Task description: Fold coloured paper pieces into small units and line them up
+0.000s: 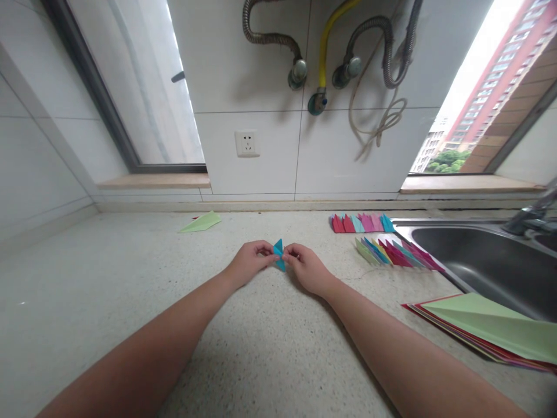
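A small folded piece of blue paper (279,248) is held up over the countertop between both hands, its pointed ends showing above and below the fingers. My left hand (252,262) pinches its left side between thumb and fingers. On its right side, my right hand (308,268) grips it the same way. Fingertips cover the middle of the fold. To the right lie a row of folded paper pieces (363,223) in red, pink and blue, and a second row of folded pieces (395,253) in mixed colours.
A stack of coloured paper (491,325) with a green sheet on top lies at the right, near the steel sink (470,261). One green folded paper (203,222) rests toward the back left. Behind the speckled countertop (108,290), the tiled wall carries a socket (247,144) and hoses.
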A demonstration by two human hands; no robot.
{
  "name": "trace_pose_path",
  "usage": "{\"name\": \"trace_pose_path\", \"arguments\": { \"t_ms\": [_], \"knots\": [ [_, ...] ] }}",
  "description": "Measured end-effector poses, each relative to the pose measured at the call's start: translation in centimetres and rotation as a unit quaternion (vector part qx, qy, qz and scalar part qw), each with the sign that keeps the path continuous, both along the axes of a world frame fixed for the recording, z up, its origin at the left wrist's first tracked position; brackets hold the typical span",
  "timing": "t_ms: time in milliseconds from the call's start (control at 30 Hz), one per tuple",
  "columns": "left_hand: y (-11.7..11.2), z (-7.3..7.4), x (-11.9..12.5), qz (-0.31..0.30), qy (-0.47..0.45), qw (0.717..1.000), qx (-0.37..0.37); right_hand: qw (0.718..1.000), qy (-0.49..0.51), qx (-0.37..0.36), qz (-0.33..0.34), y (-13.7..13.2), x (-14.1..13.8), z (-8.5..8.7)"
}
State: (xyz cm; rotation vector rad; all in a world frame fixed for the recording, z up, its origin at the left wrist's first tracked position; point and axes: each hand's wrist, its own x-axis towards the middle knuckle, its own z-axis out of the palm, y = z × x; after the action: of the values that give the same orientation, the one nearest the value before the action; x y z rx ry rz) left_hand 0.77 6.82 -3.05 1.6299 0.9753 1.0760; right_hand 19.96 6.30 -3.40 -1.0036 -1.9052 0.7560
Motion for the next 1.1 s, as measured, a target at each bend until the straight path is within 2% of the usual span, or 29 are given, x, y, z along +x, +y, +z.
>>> {"name": "trace_pose_path", "arguments": {
  "t_ms": [267,600,833,1100],
  "knots": [
    [-0.5,0.6,0.2,-0.034,-0.010,0.999,-0.023,0.995,0.019,-0.047,0.089,-0.5,0.5,1.4],
    [-0.6,0.5,0.2,-0.025,-0.011,1.000,-0.014,0.997,0.047,-0.047,0.042,-0.1,0.0,0.5],
    [-0.7,0.7,0.3,-0.030,-0.004,1.000,-0.003,0.993,0.035,-0.102,0.053,0.1,0.2,0.8],
    [-0.4,0.1,-0.1,-0.049,0.007,0.999,0.013,0.986,0.048,-0.146,0.070,0.0,0.5,1.1]
  ]
}}
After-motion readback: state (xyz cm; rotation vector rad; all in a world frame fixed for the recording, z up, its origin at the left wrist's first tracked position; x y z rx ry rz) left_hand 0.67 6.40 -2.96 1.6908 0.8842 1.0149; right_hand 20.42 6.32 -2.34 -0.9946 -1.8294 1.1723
